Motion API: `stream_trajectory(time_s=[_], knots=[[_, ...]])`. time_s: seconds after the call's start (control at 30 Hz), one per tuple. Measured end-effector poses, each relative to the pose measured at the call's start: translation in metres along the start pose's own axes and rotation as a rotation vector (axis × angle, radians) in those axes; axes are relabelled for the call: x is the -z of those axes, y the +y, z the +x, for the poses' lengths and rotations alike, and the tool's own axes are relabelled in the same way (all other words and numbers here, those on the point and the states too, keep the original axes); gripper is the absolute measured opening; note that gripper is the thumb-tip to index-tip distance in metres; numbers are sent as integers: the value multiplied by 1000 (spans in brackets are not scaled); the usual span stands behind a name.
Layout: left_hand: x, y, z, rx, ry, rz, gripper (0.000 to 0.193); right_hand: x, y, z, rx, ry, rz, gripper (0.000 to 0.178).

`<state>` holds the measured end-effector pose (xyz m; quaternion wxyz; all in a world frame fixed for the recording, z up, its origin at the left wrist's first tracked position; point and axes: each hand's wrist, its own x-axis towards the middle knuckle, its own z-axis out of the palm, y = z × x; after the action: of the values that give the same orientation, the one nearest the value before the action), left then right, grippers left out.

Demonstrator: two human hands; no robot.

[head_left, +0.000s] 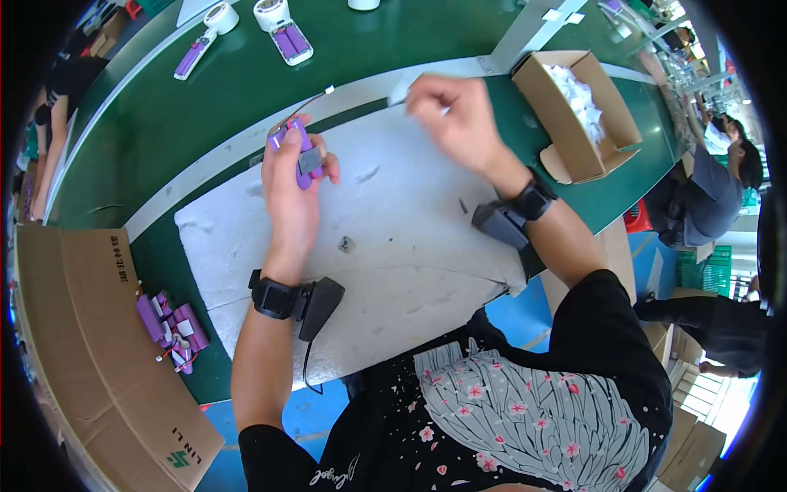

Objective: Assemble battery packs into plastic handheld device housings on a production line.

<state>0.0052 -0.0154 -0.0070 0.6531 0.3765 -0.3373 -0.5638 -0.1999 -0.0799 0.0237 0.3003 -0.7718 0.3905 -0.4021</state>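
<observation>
My left hand is closed around a purple battery pack over the upper left of the white mat. A grey pad lies on the pack's side, and its thin wire ends in a white connector beyond my fingers. My right hand is raised over the mat's far edge, fingers curled in and slightly blurred. Whatever those fingers pinch is hidden or too small to name. A cardboard box holding white scraps stands to the right of that hand.
Several purple battery packs lie at the left, beside a large cardboard box. White devices with purple cells rest beyond the metal rail. A metal post rises behind the scrap box. Other people are at both sides.
</observation>
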Motion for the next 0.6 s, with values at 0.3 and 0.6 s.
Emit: stream_trajectory(time_s=[0.3, 0.6], knots=[[1, 3, 5, 27, 44, 118, 61, 181, 10, 8, -397, 510, -762, 33], [4, 5, 4, 60, 120, 292, 68, 148, 8, 7, -318, 350, -743, 36]])
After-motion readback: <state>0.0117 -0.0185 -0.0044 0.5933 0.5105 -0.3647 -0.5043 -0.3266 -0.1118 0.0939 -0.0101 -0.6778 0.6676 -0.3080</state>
